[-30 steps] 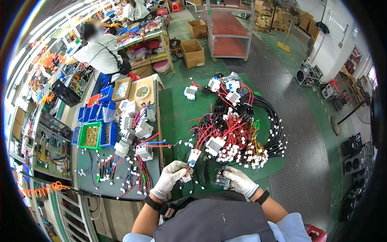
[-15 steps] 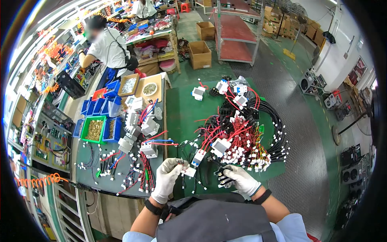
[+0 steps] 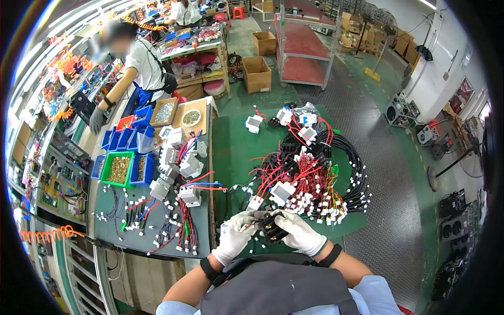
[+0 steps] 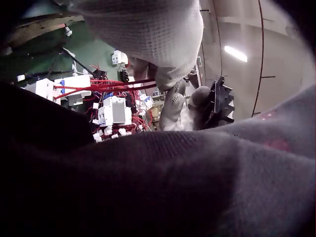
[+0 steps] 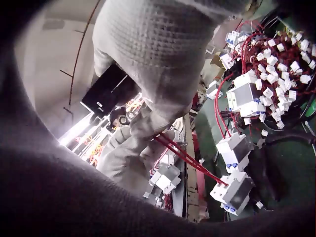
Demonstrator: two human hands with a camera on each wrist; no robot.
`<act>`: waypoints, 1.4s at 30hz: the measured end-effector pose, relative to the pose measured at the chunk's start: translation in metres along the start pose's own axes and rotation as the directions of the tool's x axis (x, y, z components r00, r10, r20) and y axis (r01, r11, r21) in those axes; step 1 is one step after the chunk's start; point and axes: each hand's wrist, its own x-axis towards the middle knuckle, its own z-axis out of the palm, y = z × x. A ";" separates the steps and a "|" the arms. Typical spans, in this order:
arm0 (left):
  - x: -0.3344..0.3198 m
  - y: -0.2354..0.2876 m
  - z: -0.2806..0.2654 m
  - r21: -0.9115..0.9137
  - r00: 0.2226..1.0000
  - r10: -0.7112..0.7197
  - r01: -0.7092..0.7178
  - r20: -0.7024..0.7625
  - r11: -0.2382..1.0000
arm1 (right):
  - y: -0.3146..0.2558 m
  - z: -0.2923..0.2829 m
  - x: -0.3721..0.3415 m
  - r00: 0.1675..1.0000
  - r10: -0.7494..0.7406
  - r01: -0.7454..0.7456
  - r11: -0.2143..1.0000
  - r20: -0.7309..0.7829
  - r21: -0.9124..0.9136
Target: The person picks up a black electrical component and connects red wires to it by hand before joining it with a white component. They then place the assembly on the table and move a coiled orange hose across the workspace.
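The white-gloved left hand [image 3: 234, 239] has its fingertips pinched together at the ends of the paired thin red wires [image 5: 190, 160], which run to a white box-shaped module with a grey face [image 5: 236, 192]. Just beside it, touching or nearly so, is the task's thing: a black, ribbed plastic block with round brass-coloured ends [image 3: 273, 230], held between the two hands over the near part of the green work surface [image 3: 231, 142]. The white-gloved right hand [image 3: 300, 233] grips the block from its right side, fingers curled round it. In the left-wrist view its black fins stand out sharply; how the wire ends sit against it is hidden by the gloves.

Left of the hands, the dark grey bench [image 3: 121, 231] ends in a straight edge running away from the person. Between that edge and the heap of red and black wires with white plugs [image 3: 310, 184] lies an open green strip, while the heap closes off the space just ahead. Right of the green surface is the dark patterned floor [image 3: 388, 173].

Half a second ago the hands were apart — now they meet, the block brought leftward to the left hand's fingertips.
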 end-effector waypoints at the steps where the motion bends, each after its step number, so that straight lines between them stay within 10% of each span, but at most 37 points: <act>1: 0.003 0.008 0.000 -0.003 1.000 0.002 -0.002 0.001 1.000 | -0.001 0.000 -0.001 1.000 -0.001 0.001 1.000 -0.003 -0.003; 3: 0.011 0.028 -0.001 0.450 0.979 0.123 -0.184 0.161 0.874 | -0.004 0.002 -0.003 1.000 -0.007 0.006 0.999 -0.016 -0.050; 9: 0.020 0.032 0.001 0.514 0.963 0.127 -0.235 0.236 0.825 | -0.028 0.015 -0.005 0.994 -0.112 0.102 0.814 0.018 -0.571; 11: 0.027 0.068 0.000 0.313 0.886 -0.373 0.284 0.274 0.906 | -0.025 0.004 -0.006 0.997 -0.072 0.042 0.805 -0.027 -0.592; 15: 0.044 0.010 -0.029 -0.050 0.842 -0.198 0.257 0.502 0.965 | -0.031 0.001 -0.009 0.985 -0.170 0.093 0.635 -0.021 -0.767; 22: 0.041 -0.014 -0.029 0.439 0.755 -0.373 0.125 0.539 0.890 | -0.031 -0.014 -0.013 0.973 -0.227 0.096 0.542 -0.035 -0.835; 23: 0.040 -0.030 -0.023 0.599 0.778 -0.283 -0.146 0.561 0.787 | -0.030 -0.016 -0.013 0.973 -0.226 0.096 0.540 -0.035 -0.836; 29: 0.031 -0.034 -0.014 0.643 0.842 -0.273 -0.109 0.465 0.758 | -0.024 -0.021 -0.010 0.968 -0.163 0.060 0.889 -0.192 -0.454; 31: 0.027 -0.034 -0.013 0.544 0.870 -0.298 0.041 0.393 0.838 | -0.020 -0.022 -0.008 0.962 -0.189 0.163 0.976 -0.195 -0.143; 35: 0.018 -0.019 -0.012 0.206 0.907 -0.348 0.303 0.237 0.930 | 0.002 -0.047 -0.012 0.978 -0.089 0.060 0.986 -0.190 -0.155; 40: 0.020 0.013 -0.020 -0.164 0.918 -0.279 0.332 0.280 0.929 | 0.008 -0.034 0.006 0.993 -0.023 0.106 0.645 0.119 -0.757; 42: 0.024 0.026 -0.024 -0.276 0.938 -0.207 0.284 0.277 0.918 | 0.002 -0.023 0.011 0.973 0.024 0.147 0.703 0.231 -0.695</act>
